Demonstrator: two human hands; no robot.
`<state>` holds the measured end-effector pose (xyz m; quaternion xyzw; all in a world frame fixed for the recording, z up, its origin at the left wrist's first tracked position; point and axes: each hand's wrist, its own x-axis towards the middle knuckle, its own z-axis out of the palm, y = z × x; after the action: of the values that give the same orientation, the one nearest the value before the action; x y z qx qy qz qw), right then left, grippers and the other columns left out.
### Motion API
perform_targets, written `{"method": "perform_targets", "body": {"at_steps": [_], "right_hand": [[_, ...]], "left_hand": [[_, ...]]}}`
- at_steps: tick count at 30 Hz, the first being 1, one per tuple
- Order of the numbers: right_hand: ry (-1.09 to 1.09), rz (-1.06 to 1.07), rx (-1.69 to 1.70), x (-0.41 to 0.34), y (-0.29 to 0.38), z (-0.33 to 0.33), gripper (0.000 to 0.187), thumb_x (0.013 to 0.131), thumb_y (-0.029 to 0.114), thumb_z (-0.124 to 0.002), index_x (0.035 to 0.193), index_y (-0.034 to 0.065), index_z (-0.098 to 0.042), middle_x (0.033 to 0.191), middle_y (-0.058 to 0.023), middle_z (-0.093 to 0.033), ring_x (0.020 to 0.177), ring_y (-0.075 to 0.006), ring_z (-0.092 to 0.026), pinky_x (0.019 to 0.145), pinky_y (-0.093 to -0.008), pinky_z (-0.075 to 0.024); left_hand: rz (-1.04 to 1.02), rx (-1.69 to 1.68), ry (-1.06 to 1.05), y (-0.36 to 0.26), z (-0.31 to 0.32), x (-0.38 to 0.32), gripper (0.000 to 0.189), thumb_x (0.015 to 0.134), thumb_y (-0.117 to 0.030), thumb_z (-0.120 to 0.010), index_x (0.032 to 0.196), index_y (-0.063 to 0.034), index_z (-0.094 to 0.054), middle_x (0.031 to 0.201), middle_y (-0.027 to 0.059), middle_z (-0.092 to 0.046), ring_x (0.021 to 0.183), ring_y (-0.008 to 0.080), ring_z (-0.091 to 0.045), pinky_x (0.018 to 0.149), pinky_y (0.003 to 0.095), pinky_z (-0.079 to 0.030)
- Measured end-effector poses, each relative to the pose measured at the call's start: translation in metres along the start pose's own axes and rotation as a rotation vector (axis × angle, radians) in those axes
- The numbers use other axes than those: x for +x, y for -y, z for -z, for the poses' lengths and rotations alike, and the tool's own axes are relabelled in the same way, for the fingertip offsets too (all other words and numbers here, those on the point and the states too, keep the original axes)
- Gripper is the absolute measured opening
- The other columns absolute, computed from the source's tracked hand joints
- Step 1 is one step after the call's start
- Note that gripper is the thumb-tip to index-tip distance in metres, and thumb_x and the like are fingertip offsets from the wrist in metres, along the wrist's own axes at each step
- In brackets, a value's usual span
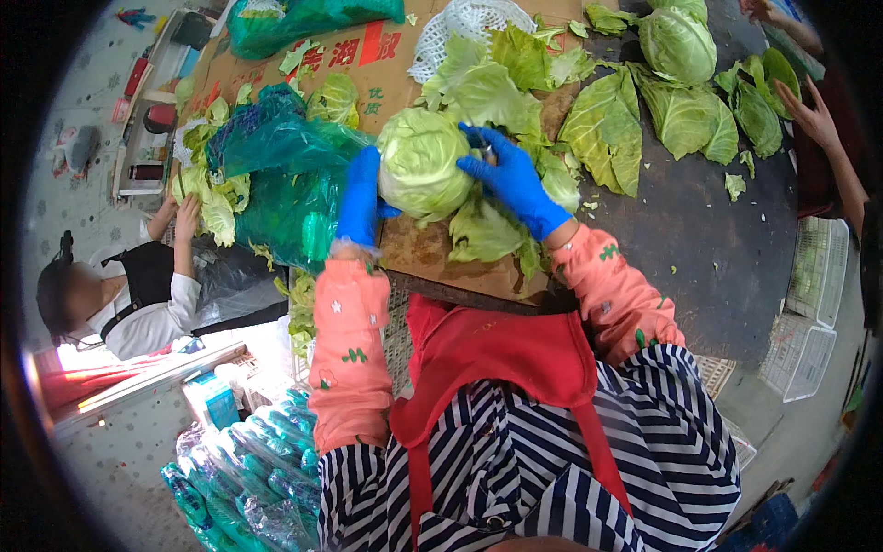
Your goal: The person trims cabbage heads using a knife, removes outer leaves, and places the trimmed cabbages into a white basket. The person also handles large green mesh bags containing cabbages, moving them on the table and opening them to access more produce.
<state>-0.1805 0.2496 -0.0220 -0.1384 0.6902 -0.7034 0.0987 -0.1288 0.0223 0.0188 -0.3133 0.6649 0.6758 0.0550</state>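
A pale green cabbage head sits between my two hands above a cardboard sheet. My left hand, in a blue glove, presses along its left side with the thumb low near the base. On the other side my right hand, also gloved in blue, has its fingertips at the cabbage's edge. A small metal tool shows between the right thumb and fingers; most of it is hidden, and its kind is unclear. Loose cabbage leaves lie under and beside the right hand. White foam netting lies beyond the cabbage.
Green plastic bags and netting lie to my left, near a co-worker handling leaves. Another cabbage and outer leaves rest on the dark table. Another person's hand reaches in at right. White crates stand beyond.
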Motion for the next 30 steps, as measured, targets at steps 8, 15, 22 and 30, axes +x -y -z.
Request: {"method": "perform_targets", "body": {"at_steps": [8, 15, 22, 30], "right_hand": [[0.146, -0.315, 0.087, 0.031, 0.028, 0.032, 0.024, 0.09, 0.024, -0.065, 0.108, 0.0072, -0.065, 0.07, 0.0021, -0.058, 0.049, -0.0055, -0.044, 0.046, -0.0217, -0.0367], [-0.016, -0.344, 0.152, 0.023, 0.023, 0.039, 0.037, 0.084, 0.033, -0.071, 0.106, 0.0047, -0.063, 0.076, -0.0026, -0.06, 0.055, -0.0095, -0.053, 0.048, -0.0253, -0.0414], [0.001, 0.05, -0.293, -0.026, -0.001, 0.039, 0.043, 0.078, 0.031, -0.076, 0.107, 0.003, -0.063, 0.092, -0.0096, -0.067, 0.072, -0.0175, -0.06, 0.067, -0.0308, -0.0495], [-0.038, -0.038, -0.151, -0.011, 0.022, 0.045, 0.038, 0.08, 0.022, -0.076, 0.113, 0.0089, -0.064, 0.087, 0.0029, -0.062, 0.074, -0.0062, -0.053, 0.066, -0.0231, -0.0453]], "left_hand": [[0.049, 0.036, -0.035, 0.017, -0.033, -0.07, 0.06, 0.091, -0.052, -0.053, 0.124, -0.0024, -0.051, 0.088, 0.0124, -0.067, 0.064, 0.027, -0.068, 0.045, 0.0291, -0.049], [-1.078, 0.863, -0.351, -0.012, -0.039, -0.056, 0.06, 0.088, -0.037, -0.066, 0.134, -0.0042, -0.047, 0.123, 0.0162, -0.052, 0.116, 0.0292, -0.051, 0.098, 0.0381, -0.04], [-0.688, 0.389, 0.107, -0.017, -0.041, -0.018, 0.051, 0.095, -0.025, -0.056, 0.142, -0.0102, -0.041, 0.141, 0.0125, -0.042, 0.132, 0.0248, -0.037, 0.11, 0.0369, -0.027], [-0.586, 0.095, 0.166, 0.002, -0.015, -0.024, 0.055, 0.097, -0.021, -0.052, 0.145, -0.0051, -0.031, 0.149, 0.0092, -0.034, 0.137, 0.0222, -0.03, 0.113, 0.0352, -0.022]]}}
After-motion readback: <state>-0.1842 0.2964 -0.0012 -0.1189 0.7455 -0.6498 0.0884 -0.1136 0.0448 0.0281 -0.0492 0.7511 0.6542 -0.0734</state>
